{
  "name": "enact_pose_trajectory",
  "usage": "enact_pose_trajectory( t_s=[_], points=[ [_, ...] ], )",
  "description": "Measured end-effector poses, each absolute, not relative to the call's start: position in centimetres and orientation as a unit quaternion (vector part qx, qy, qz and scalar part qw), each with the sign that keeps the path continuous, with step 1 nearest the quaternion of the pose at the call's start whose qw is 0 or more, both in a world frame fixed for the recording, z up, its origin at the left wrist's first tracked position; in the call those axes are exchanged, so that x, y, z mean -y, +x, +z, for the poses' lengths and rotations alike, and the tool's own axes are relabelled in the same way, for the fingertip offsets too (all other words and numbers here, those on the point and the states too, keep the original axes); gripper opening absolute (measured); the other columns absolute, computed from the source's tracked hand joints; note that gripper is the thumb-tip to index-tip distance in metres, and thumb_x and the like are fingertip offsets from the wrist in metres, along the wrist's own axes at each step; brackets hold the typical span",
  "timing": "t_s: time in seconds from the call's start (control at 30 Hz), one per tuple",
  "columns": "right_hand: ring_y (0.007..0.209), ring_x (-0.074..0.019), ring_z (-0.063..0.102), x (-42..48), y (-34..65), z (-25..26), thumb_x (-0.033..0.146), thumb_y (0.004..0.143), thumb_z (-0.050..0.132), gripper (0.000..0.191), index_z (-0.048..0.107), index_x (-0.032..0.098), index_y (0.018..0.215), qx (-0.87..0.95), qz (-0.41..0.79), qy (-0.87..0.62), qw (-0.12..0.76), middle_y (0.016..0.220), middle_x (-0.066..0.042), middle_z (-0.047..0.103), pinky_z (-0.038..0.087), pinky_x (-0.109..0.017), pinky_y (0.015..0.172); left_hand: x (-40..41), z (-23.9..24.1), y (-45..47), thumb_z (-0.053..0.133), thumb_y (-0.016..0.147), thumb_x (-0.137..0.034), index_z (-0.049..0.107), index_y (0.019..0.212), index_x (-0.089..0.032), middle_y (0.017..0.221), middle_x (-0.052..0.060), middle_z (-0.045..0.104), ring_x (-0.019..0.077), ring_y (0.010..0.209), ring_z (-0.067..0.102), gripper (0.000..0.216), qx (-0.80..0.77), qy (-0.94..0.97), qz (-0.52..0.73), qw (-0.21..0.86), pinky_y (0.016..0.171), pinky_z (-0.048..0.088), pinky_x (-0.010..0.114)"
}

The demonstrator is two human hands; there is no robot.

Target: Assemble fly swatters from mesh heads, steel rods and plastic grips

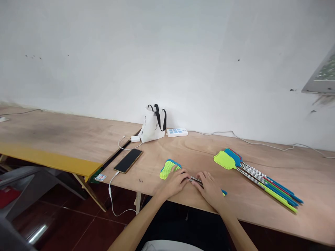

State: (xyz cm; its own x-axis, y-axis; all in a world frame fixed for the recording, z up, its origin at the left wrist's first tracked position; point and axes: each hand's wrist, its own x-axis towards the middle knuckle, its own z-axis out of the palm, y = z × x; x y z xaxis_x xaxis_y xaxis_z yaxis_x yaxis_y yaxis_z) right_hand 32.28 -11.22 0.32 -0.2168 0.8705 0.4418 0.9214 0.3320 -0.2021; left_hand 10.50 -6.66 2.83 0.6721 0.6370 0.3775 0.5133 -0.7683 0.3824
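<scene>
Two fly swatters with green and blue mesh heads point(168, 168) lie stacked at the table's front edge. Their metal shafts point(195, 180) run right under my hands. My left hand point(176, 181) rests on the shafts just behind the heads, fingers curled over them. My right hand point(209, 186) covers the shafts further right, and a blue handle tip point(224, 192) peeks out past it. Whether the fingers close around the shafts cannot be made out.
A pile of several more fly swatters point(258, 174) lies to the right. A phone point(128, 160) on a white cable, a white bag point(154, 123) and a power strip point(177, 132) sit at the back left. A second table point(52, 139) adjoins on the left.
</scene>
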Motion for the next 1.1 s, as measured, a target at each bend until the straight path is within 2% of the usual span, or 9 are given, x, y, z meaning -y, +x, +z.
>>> enact_pose_trajectory(
  t_s=[0.1, 0.27, 0.47, 0.6, 0.73, 0.8, 0.9, 1.0, 1.1],
  points=[
    [0.087, -0.0212, 0.063, 10.6, 32.3, 1.5, 0.044, 0.099, 0.052, 0.024, 0.057, 0.024, 0.088, 0.772, 0.030, -0.592, 0.231, 0.090, -0.003, 0.067, 0.045, -0.033, 0.077, 6.6, 2.7, 10.4, 0.055, 0.101, -0.023, 0.065, 0.107, -0.025, 0.112, -0.001, 0.071, 0.0178, 0.108, 0.065, 0.011, -0.318, 0.902, 0.260, 0.134, 0.118, 0.027, 0.042],
    [0.078, -0.0190, 0.061, 9.5, 32.8, 3.9, 0.043, 0.089, 0.063, 0.021, 0.059, 0.024, 0.081, 0.771, 0.165, -0.595, 0.153, 0.082, 0.000, 0.067, 0.039, -0.029, 0.067, 6.8, 2.7, 10.3, 0.056, 0.101, -0.023, 0.063, 0.109, -0.025, 0.112, 0.000, 0.071, 0.0179, 0.109, 0.064, 0.010, -0.321, 0.900, 0.263, 0.131, 0.119, 0.029, 0.043],
    [0.067, -0.0158, 0.055, 10.1, 34.0, 5.9, 0.031, 0.075, 0.067, 0.016, 0.056, 0.023, 0.068, 0.771, 0.231, -0.587, 0.085, 0.071, 0.002, 0.062, 0.034, -0.028, 0.060, 6.8, 2.6, 10.2, 0.061, 0.098, -0.029, 0.061, 0.120, -0.027, 0.140, 0.005, 0.058, 0.0222, 0.134, 0.051, 0.022, -0.311, 0.902, 0.284, 0.095, 0.121, 0.032, 0.044],
    [0.057, -0.0159, 0.049, 11.4, 35.9, 7.9, 0.030, 0.080, 0.059, 0.015, 0.056, 0.024, 0.066, 0.775, 0.132, -0.615, 0.063, 0.061, 0.002, 0.058, 0.029, -0.029, 0.056, 6.9, 2.5, 10.2, 0.062, 0.097, -0.030, 0.052, 0.136, -0.027, 0.152, 0.008, 0.046, 0.0251, 0.145, 0.040, 0.040, -0.341, 0.885, 0.299, 0.102, 0.122, 0.032, 0.048],
    [0.061, -0.0185, 0.052, 11.7, 40.1, 7.7, 0.034, 0.082, 0.057, 0.015, 0.058, 0.025, 0.070, 0.784, 0.053, -0.614, 0.079, 0.064, 0.000, 0.060, 0.030, -0.031, 0.058, 7.0, 2.1, 10.2, 0.059, 0.098, -0.033, 0.048, 0.139, -0.028, 0.158, 0.010, 0.039, 0.0287, 0.145, 0.041, 0.042, -0.364, 0.878, 0.284, 0.126, 0.120, 0.032, 0.052],
    [0.064, -0.0195, 0.055, 11.5, 42.7, 6.7, 0.033, 0.084, 0.054, 0.012, 0.065, 0.026, 0.084, 0.772, 0.068, -0.624, 0.100, 0.069, 0.000, 0.063, 0.034, -0.031, 0.060, 7.0, 2.0, 10.1, 0.056, 0.100, -0.035, 0.050, 0.137, -0.027, 0.158, 0.010, 0.039, 0.0286, 0.143, 0.043, 0.038, -0.370, 0.878, 0.275, 0.129, 0.119, 0.034, 0.051],
    [0.067, -0.0217, 0.060, 11.4, 46.3, 5.0, 0.036, 0.087, 0.050, 0.026, 0.069, 0.028, 0.104, 0.709, 0.064, -0.693, 0.112, 0.077, -0.002, 0.068, 0.037, -0.031, 0.061, 7.1, 2.1, 10.0, 0.052, 0.102, -0.036, 0.055, 0.130, -0.026, 0.155, 0.009, 0.043, 0.0267, 0.139, 0.046, 0.030, -0.368, 0.882, 0.266, 0.122, 0.118, 0.036, 0.048],
    [0.084, -0.0269, 0.066, 11.4, 48.2, 3.5, 0.038, 0.089, 0.050, 0.028, 0.071, 0.028, 0.104, 0.644, -0.017, -0.756, 0.116, 0.095, -0.008, 0.073, 0.041, -0.034, 0.067, 7.1, 2.4, 9.9, 0.050, 0.103, -0.036, 0.059, 0.124, -0.025, 0.149, 0.007, 0.049, 0.0258, 0.135, 0.047, 0.026, -0.366, 0.887, 0.259, 0.110, 0.117, 0.036, 0.046],
    [0.109, -0.0324, 0.062, 11.5, 47.9, 2.2, 0.035, 0.091, 0.048, 0.032, 0.069, 0.025, 0.114, 0.586, -0.135, -0.788, 0.132, 0.115, -0.013, 0.070, 0.045, -0.043, 0.081, 7.1, 2.5, 9.9, 0.049, 0.104, -0.037, 0.059, 0.124, -0.025, 0.146, 0.006, 0.052, 0.0268, 0.133, 0.048, 0.026, -0.372, 0.887, 0.253, 0.105, 0.114, 0.038, 0.046]
  ],
)
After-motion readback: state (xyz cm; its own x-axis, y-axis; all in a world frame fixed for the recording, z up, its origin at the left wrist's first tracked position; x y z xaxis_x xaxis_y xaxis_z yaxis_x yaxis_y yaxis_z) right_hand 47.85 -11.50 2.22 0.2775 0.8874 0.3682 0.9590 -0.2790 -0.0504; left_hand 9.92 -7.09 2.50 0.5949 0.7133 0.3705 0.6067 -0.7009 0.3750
